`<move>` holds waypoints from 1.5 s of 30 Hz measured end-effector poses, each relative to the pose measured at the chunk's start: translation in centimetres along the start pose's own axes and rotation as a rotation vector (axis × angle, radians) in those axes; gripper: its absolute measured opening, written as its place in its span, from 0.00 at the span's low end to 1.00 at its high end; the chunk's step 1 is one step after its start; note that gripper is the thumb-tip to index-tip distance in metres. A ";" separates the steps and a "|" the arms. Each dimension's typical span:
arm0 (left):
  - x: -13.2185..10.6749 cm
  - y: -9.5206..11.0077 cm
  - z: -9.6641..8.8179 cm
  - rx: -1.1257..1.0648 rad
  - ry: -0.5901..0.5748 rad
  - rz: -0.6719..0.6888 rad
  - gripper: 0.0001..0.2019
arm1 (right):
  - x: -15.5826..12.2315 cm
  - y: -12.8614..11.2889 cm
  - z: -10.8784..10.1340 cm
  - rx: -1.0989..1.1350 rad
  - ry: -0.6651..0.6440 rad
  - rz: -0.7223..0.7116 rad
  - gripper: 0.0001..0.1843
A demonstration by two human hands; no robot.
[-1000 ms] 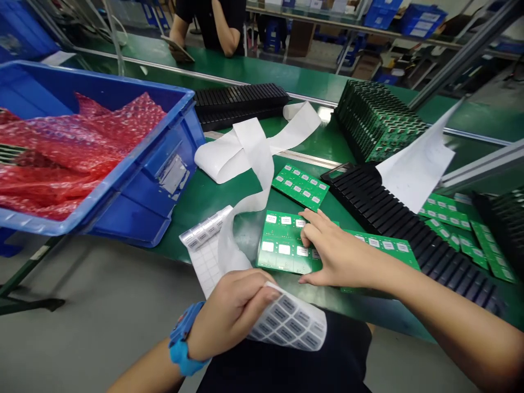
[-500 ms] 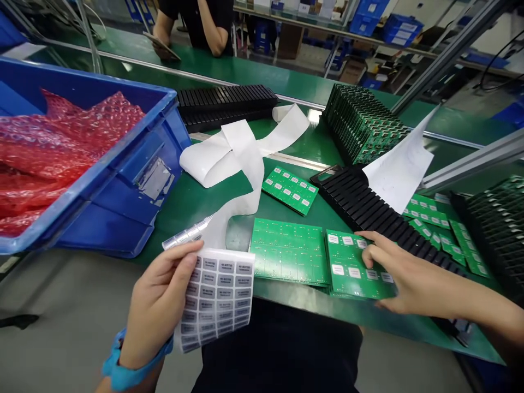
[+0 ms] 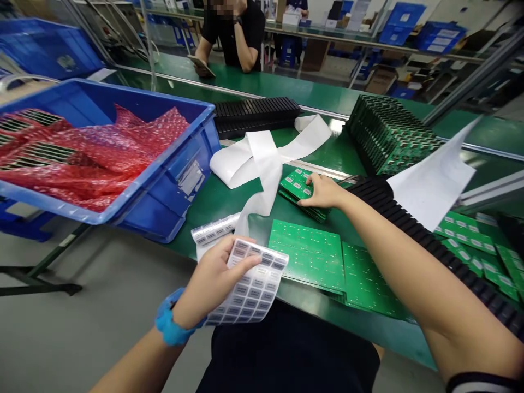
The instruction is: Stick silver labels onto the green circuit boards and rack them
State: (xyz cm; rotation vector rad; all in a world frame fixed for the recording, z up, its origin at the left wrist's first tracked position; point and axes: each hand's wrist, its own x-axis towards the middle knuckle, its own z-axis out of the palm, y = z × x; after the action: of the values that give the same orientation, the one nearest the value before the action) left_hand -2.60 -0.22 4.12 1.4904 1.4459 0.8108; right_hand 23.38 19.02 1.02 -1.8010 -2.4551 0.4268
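My left hand (image 3: 210,281) is closed on a sheet of printed labels (image 3: 257,292), thumb on top; the sheet hangs over the table's front edge. Its white backing strip (image 3: 264,169) curls away across the table. Farther off, my right hand (image 3: 325,191) grips the right end of a green circuit board (image 3: 295,183) bearing white labels. That board is over a small stack of boards, and the fingers partly cover it. Two stacks of unlabelled boards lie side by side in front of me, the left stack (image 3: 307,254) and the right stack (image 3: 368,281), below my right forearm.
A blue bin (image 3: 164,191) with red bubble wrap (image 3: 135,147) stands left. At the right are a black slotted rack (image 3: 374,191), a white paper (image 3: 434,174) and upright boards (image 3: 393,136). Another person (image 3: 235,38) sits across the table.
My right hand has moved from the right front stack to the small stack farther back, with a labelled board. The right front stack now shows an unlabelled board. My left hand keeps the label sheet.
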 end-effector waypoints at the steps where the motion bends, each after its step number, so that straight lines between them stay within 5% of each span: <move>1: 0.1 0.0 0.2 0.022 0.008 0.004 0.10 | 0.1 -0.2 0.5 -0.006 0.000 0.001 0.37; 4: 0.3 -0.1 0.9 0.023 0.022 0.027 0.07 | -1.6 -1.5 0.9 0.002 0.076 -0.038 0.40; 6: 0.5 -0.4 1.2 -0.014 0.034 0.045 0.06 | -4.3 -3.4 0.5 0.117 0.146 -0.125 0.31; 10: 0.5 -0.6 1.4 -0.089 0.061 0.084 0.06 | -10.4 -8.7 -0.2 0.587 -0.089 -0.291 0.16; 13: 0.3 -0.6 1.4 -0.108 0.051 0.127 0.07 | -12.8 -11.4 0.1 0.677 -0.074 -0.255 0.06; 21: 0.4 -1.3 1.6 -0.067 0.213 0.065 0.13 | -12.8 -11.7 0.4 0.661 -0.086 -0.281 0.08; 24: 0.4 -1.4 1.5 -0.077 0.217 0.072 0.12 | -13.0 -11.6 -0.1 0.686 -0.086 -0.214 0.18; 27: 0.4 -1.3 1.4 -0.059 0.190 0.078 0.11 | -12.9 -11.7 -0.8 0.665 -0.074 -0.230 0.05; 33: 0.1 -1.9 0.1 0.085 0.206 0.080 0.11 | -12.3 -11.2 -1.1 0.688 -0.072 -0.062 0.09; 37: -0.3 -2.4 -1.7 0.062 0.155 0.153 0.06 | -12.0 -10.6 0.5 0.578 -0.185 -0.023 0.10; 41: -1.0 -2.3 -3.0 0.041 0.069 0.314 0.05 | -11.9 -10.7 1.9 0.463 -0.166 -0.054 0.09; 45: -1.8 -2.1 -3.1 0.072 -0.036 0.277 0.06 | -11.6 -11.1 2.1 0.447 -0.165 -0.052 0.10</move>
State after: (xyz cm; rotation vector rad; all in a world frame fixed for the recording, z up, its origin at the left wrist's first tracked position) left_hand -6.46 -1.63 3.67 1.7777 1.2695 0.9001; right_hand 16.25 4.61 3.20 -1.5644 -2.2528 1.0596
